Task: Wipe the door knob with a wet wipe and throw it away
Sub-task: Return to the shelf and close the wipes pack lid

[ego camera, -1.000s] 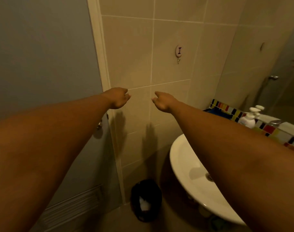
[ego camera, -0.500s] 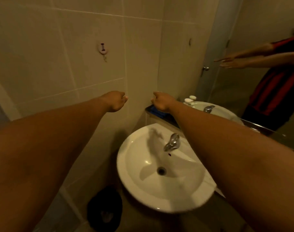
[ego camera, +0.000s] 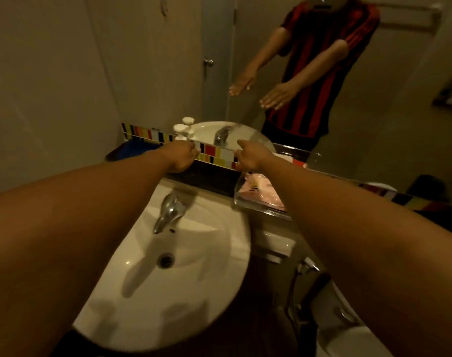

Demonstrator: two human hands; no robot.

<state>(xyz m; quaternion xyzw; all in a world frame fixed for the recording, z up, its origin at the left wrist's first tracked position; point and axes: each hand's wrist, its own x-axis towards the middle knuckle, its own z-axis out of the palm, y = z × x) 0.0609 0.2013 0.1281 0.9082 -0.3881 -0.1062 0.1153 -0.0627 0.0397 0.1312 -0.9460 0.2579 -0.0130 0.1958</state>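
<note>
My left hand [ego camera: 179, 157] and my right hand [ego camera: 250, 157] are stretched out side by side above the back of the white sink [ego camera: 201, 292], close to the mirror. The mirror shows both palms down with straight fingers and nothing in them. The door knob [ego camera: 208, 62] appears only as a reflection in the mirror, on a grey door. A clear tray with a pink packet [ego camera: 255, 194] sits on the dark counter under my right wrist; I cannot tell whether it holds wet wipes. No loose wipe is in sight.
A chrome tap [ego camera: 168, 212] stands at the back of the sink. A white pump bottle [ego camera: 180, 130] and a blue object [ego camera: 132, 150] sit on the counter at left. A toilet [ego camera: 348, 338] is at lower right. The tiled wall closes the left side.
The view has swung right, from the door and tiled wall to the sink and mirror. Both arms stayed outstretched, and the floor bin and door have left view.
</note>
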